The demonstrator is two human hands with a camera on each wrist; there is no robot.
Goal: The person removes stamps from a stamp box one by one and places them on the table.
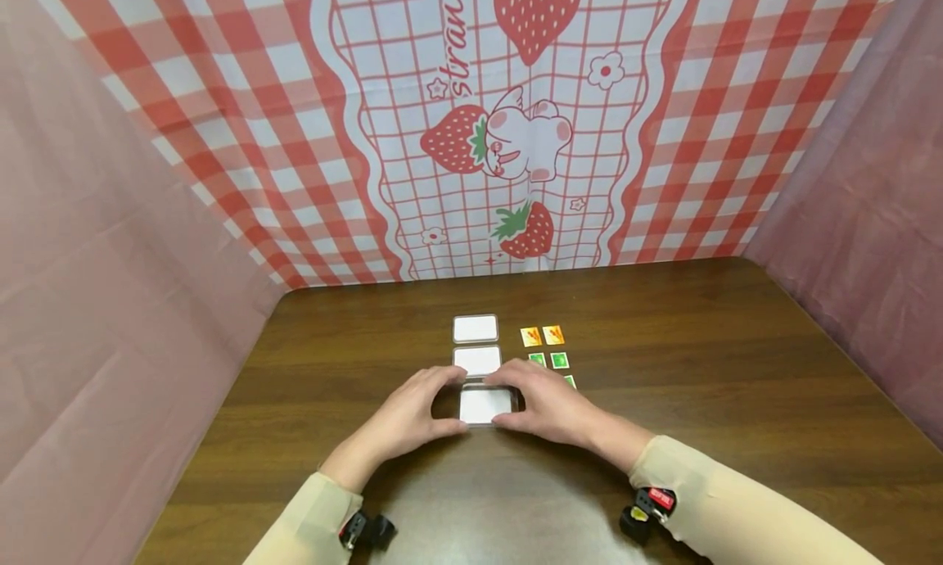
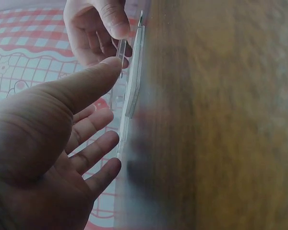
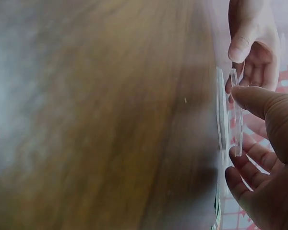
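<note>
In the head view, my left hand point(image 1: 412, 405) and right hand point(image 1: 548, 401) face each other over the nearest of three shallow clear cases, whose white face point(image 1: 486, 406) shows between them. The right wrist view has a thin clear plastic lid point(image 3: 237, 124) on edge between both hands, a narrow gap off the case point(image 3: 221, 108) lying on the table. My right thumb and fingers pinch one end of this lid. At its other end, my left thumb point(image 2: 110, 67) and fingers grip it. Behind the nearest case lie the middle case point(image 1: 477, 360) and the far case point(image 1: 475, 328).
Right of the cases lie two orange square pieces point(image 1: 542, 336) and several green ones point(image 1: 560, 360), partly hidden by my right hand. A strawberry-print cloth point(image 1: 516, 139) hangs behind the brown wooden table point(image 1: 663, 344), and pink cloth point(image 1: 847, 221) hangs at the sides.
</note>
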